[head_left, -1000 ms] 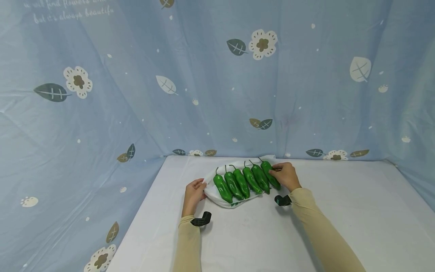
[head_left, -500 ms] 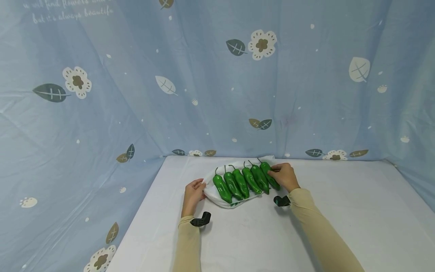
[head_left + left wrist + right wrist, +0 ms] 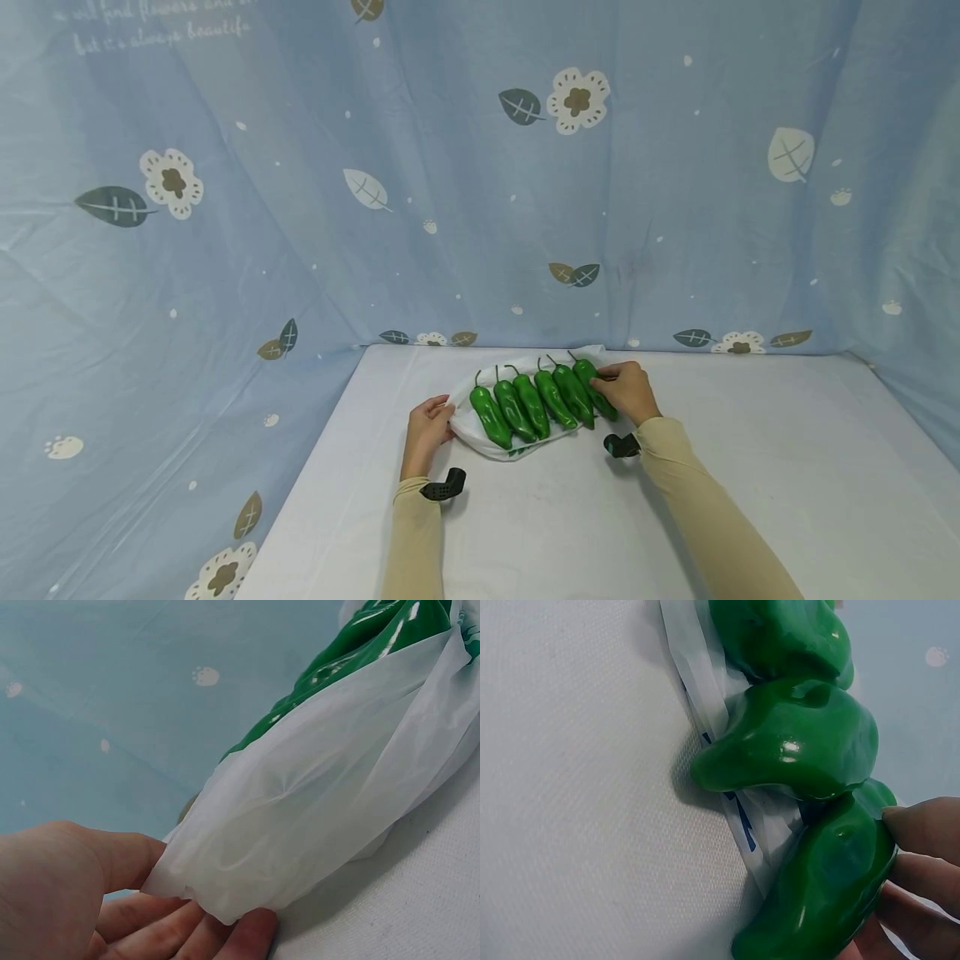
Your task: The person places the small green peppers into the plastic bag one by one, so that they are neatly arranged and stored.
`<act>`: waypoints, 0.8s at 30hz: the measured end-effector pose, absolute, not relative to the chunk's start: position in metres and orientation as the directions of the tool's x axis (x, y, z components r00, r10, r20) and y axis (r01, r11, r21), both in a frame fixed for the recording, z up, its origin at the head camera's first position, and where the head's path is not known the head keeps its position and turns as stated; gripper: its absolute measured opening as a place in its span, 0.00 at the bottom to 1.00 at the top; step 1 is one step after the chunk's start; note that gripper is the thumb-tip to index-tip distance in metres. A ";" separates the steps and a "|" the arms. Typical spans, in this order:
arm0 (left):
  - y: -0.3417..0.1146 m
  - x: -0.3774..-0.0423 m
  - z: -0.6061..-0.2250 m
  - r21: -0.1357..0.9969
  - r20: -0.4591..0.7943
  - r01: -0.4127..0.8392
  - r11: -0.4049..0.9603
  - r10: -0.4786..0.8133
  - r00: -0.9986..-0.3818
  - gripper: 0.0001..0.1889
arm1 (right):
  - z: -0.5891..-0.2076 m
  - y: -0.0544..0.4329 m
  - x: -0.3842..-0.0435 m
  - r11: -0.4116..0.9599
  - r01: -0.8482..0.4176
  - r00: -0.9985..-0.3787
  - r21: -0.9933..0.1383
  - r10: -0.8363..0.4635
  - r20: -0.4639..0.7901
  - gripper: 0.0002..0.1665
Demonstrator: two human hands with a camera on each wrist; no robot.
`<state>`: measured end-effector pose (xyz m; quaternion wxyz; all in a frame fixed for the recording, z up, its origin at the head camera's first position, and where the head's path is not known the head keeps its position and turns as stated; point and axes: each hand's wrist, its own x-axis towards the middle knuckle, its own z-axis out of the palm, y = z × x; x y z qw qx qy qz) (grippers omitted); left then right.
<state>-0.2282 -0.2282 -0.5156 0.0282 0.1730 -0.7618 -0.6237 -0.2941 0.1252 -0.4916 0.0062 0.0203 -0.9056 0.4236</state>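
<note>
Several glossy green peppers (image 3: 530, 404) lie side by side in a slanting row, stems pointing toward the back, on a thin white plastic bag (image 3: 467, 432). At the row's left end, my left hand (image 3: 426, 429) pinches the corner of the bag between thumb and fingers; the left wrist view shows the bag's film (image 3: 292, 802) stretching from the fingertips up to a pepper. My right hand (image 3: 630, 393) holds the rightmost pepper (image 3: 832, 862), thumb on its upper side and fingers along its outer side. Its pointed tip overhangs the bag's edge.
A white cloth covers the table (image 3: 555, 525). Behind it hangs a blue curtain (image 3: 465, 208) with leaf and flower prints, close to the peppers' stems. Black wrist camera mounts (image 3: 444, 485) stick out from both beige sleeves (image 3: 708, 508).
</note>
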 end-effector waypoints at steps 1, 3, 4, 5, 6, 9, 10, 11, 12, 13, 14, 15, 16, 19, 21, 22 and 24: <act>-0.228 -0.228 -0.516 0.960 -0.170 -0.226 0.167 -0.297 -0.940 0.21 | -0.491 0.125 -0.293 0.640 -0.045 -0.999 -0.767 -0.034 0.029 0.22; -0.228 -0.227 -0.515 0.958 -0.168 -0.226 0.175 -0.296 -0.941 0.21 | -0.490 0.126 -0.292 0.639 -0.045 -0.999 -0.768 -0.039 0.026 0.22; -0.228 -0.227 -0.515 0.958 -0.168 -0.226 0.175 -0.294 -0.941 0.21 | -0.490 0.126 -0.292 0.642 -0.048 -0.999 -0.765 -0.043 0.026 0.22; -0.228 -0.227 -0.515 0.958 -0.168 -0.227 0.177 -0.294 -0.941 0.21 | -0.489 0.127 -0.291 0.641 -0.046 -0.999 -0.767 -0.045 0.022 0.22; -0.228 -0.227 -0.515 0.957 -0.168 -0.227 0.179 -0.293 -0.941 0.21 | -0.489 0.127 -0.291 0.643 -0.048 -0.999 -0.764 -0.048 0.022 0.23; -0.228 -0.227 -0.516 0.957 -0.169 -0.229 0.180 -0.294 -0.941 0.21 | -0.489 0.128 -0.290 0.646 -0.055 -0.998 -0.761 -0.061 0.021 0.23; -0.228 -0.228 -0.516 0.956 -0.169 -0.229 0.182 -0.295 -0.940 0.21 | -0.489 0.128 -0.290 0.646 -0.059 -0.998 -0.761 -0.066 0.022 0.24; -0.228 -0.228 -0.516 0.956 -0.171 -0.232 0.183 -0.297 -0.939 0.21 | -0.489 0.128 -0.290 0.644 -0.061 -0.997 -0.762 -0.068 0.023 0.24; -0.228 -0.229 -0.516 0.955 -0.170 -0.231 0.186 -0.297 -0.940 0.21 | -0.489 0.129 -0.290 0.643 -0.064 -0.997 -0.764 -0.071 0.023 0.24; -0.228 -0.229 -0.516 0.954 -0.169 -0.231 0.189 -0.298 -0.939 0.21 | -0.489 0.129 -0.290 0.639 -0.067 -0.997 -0.766 -0.075 0.025 0.24; -0.228 -0.229 -0.516 0.954 -0.171 -0.234 0.188 -0.301 -0.938 0.21 | -0.488 0.130 -0.290 0.639 -0.072 -0.996 -0.766 -0.080 0.026 0.25; -0.228 -0.229 -0.516 0.954 -0.173 -0.236 0.187 -0.302 -0.937 0.21 | -0.488 0.130 -0.290 0.638 -0.073 -0.996 -0.766 -0.082 0.026 0.25; -0.228 -0.229 -0.515 0.953 -0.173 -0.236 0.188 -0.302 -0.937 0.21 | -0.487 0.131 -0.289 0.639 -0.075 -0.996 -0.765 -0.086 0.026 0.25; -0.228 -0.228 -0.515 0.954 -0.176 -0.238 0.183 -0.300 -0.938 0.21 | -0.483 0.133 -0.288 0.646 -0.070 -0.996 -0.760 -0.091 0.014 0.27; -0.228 -0.228 -0.514 0.955 -0.174 -0.234 0.181 -0.298 -0.939 0.21 | -0.480 0.135 -0.287 0.649 -0.058 -0.996 -0.758 -0.089 0.000 0.28; -0.228 -0.227 -0.514 0.956 -0.173 -0.233 0.179 -0.297 -0.939 0.21 | -0.478 0.137 -0.286 0.648 -0.053 -0.996 -0.760 -0.088 -0.005 0.29; -0.228 -0.226 -0.514 0.957 -0.169 -0.228 0.177 -0.295 -0.940 0.21 | -0.474 0.139 -0.284 0.644 -0.043 -0.997 -0.763 -0.081 -0.012 0.29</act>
